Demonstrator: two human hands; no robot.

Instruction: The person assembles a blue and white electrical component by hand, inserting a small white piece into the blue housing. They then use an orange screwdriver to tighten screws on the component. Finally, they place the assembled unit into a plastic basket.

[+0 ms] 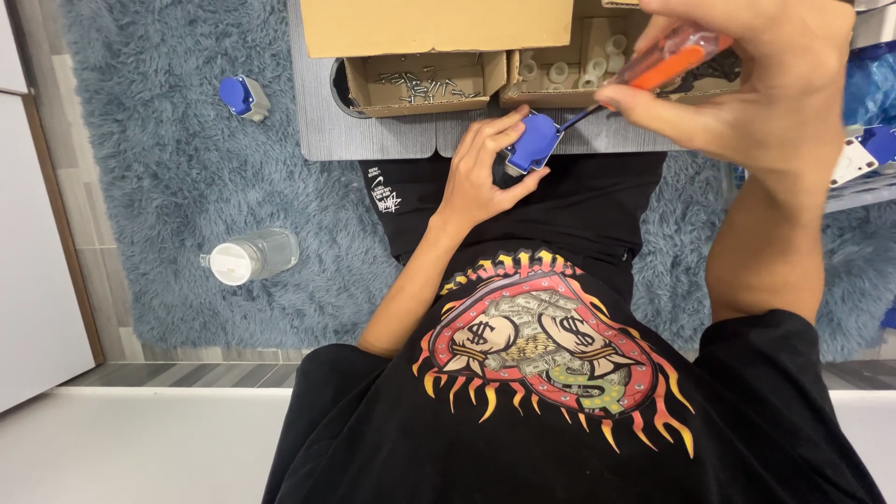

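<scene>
My left hand (478,173) grips a small blue and grey socket housing (532,145) over my lap, at the near edge of a low grey table (373,135). My right hand (747,79) is raised higher and closed on a screwdriver with an orange and clear handle (674,58). Its dark shaft slants down left and the tip meets the top of the blue housing.
An open cardboard box of loose screws (425,86) and another with white plastic parts (579,65) stand on the table. A second blue housing (243,96) and a clear bottle with a white cap (250,257) lie on the shaggy blue rug. More blue and white parts (863,154) sit at right.
</scene>
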